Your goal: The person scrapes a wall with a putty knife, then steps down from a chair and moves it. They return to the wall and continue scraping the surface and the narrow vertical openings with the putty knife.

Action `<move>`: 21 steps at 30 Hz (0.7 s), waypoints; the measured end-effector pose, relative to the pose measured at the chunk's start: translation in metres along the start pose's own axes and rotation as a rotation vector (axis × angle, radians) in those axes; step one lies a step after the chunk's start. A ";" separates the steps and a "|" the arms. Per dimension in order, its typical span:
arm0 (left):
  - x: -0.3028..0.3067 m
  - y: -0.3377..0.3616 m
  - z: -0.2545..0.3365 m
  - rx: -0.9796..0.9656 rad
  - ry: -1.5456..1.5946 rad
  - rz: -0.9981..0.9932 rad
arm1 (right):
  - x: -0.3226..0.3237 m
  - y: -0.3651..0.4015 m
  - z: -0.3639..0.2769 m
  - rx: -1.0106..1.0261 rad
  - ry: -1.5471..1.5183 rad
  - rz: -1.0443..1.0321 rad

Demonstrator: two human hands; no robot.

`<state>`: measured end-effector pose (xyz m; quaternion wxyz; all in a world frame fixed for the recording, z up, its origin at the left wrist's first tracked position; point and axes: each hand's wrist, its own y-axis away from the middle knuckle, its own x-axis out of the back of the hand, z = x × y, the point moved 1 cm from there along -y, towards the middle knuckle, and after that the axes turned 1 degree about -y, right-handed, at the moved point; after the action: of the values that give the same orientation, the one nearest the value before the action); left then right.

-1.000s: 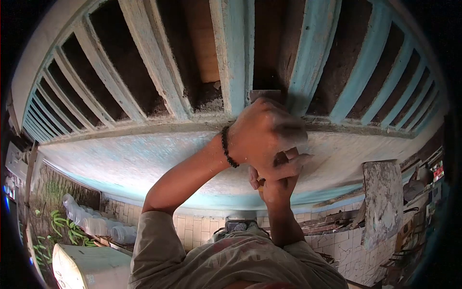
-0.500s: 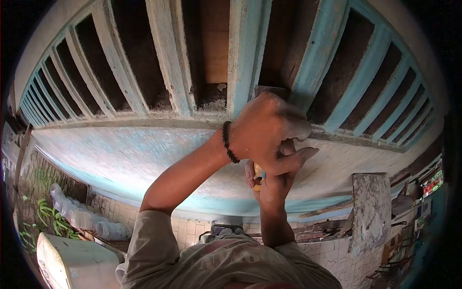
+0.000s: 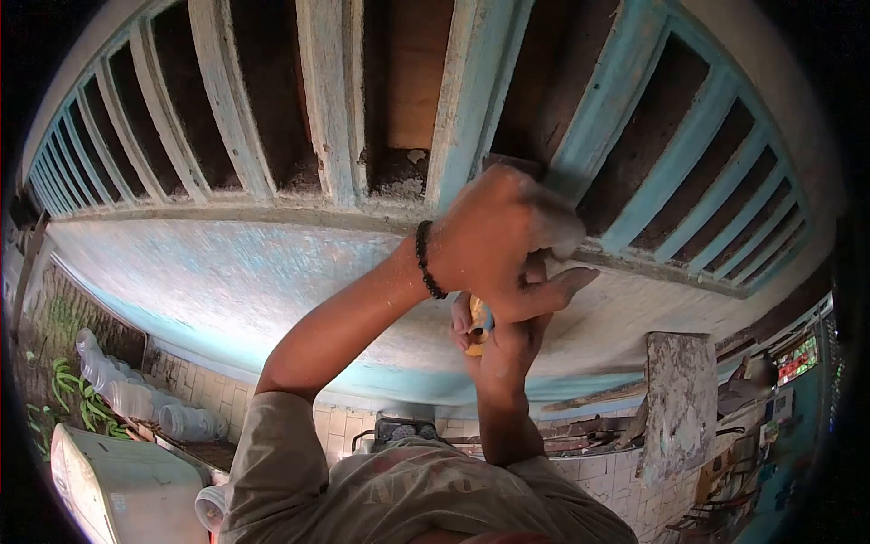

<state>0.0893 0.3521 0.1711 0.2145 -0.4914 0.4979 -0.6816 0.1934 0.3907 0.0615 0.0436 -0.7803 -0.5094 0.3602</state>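
Note:
My right hand (image 3: 509, 343) is closed around a yellow and blue handle with a round hole in its end, which looks like that of a scraper (image 3: 478, 337). Above and partly over it is my left hand (image 3: 498, 240), with a black bead bracelet (image 3: 427, 260) on the wrist. Its fingers curl down, smeared by motion, and its thumb points right. What lies under those fingers is hidden. A dark flat edge (image 3: 513, 164) shows just beyond the left knuckles, roughly in line with the handle. Both hands are in front of the wall, below the slats.
Worn blue slats (image 3: 467, 109) rise from a ledge (image 3: 299, 214) over a patchy wall (image 3: 245, 272). Clear plastic containers (image 3: 136, 399) and a pale bin (image 3: 136, 480) stand at left. A weathered board (image 3: 678, 408) leans at right, near scattered wood.
The view has shifted slightly. Both hands stay together in nearly the same place; the left fingers are blurred, and a little more of the yellow handle shows.

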 end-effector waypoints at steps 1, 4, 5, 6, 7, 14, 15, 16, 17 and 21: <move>-0.001 0.002 0.001 0.010 0.006 0.009 | -0.002 0.000 -0.002 0.010 0.002 0.012; 0.002 -0.009 -0.002 -0.009 0.023 0.022 | -0.007 -0.004 -0.011 -0.024 -0.028 0.063; 0.004 -0.014 -0.003 -0.036 0.017 0.043 | -0.006 -0.008 -0.013 -0.020 -0.033 0.027; 0.004 -0.020 -0.005 -0.060 0.013 0.065 | -0.005 -0.012 -0.016 -0.018 -0.037 -0.007; 0.005 -0.022 -0.006 -0.087 0.008 0.087 | -0.005 -0.014 -0.018 -0.014 -0.041 -0.042; 0.000 -0.006 -0.005 -0.021 0.080 0.113 | 0.020 0.011 0.020 0.248 0.337 -0.082; -0.001 -0.007 -0.005 -0.022 0.082 0.119 | 0.013 0.011 0.011 0.198 0.244 -0.101; -0.002 -0.008 -0.004 -0.023 0.085 0.123 | 0.012 0.008 0.008 0.119 -0.022 -0.182; -0.001 -0.009 -0.003 -0.031 0.051 0.106 | 0.011 0.005 0.006 0.024 -0.284 -0.243; 0.001 -0.008 -0.002 -0.030 -0.024 0.046 | 0.009 0.008 0.006 -0.081 -0.309 -0.164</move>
<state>0.0884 0.3559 0.1789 0.2285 -0.4911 0.5166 -0.6631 0.1975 0.3925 0.0489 -0.0373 -0.6726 -0.5860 0.4503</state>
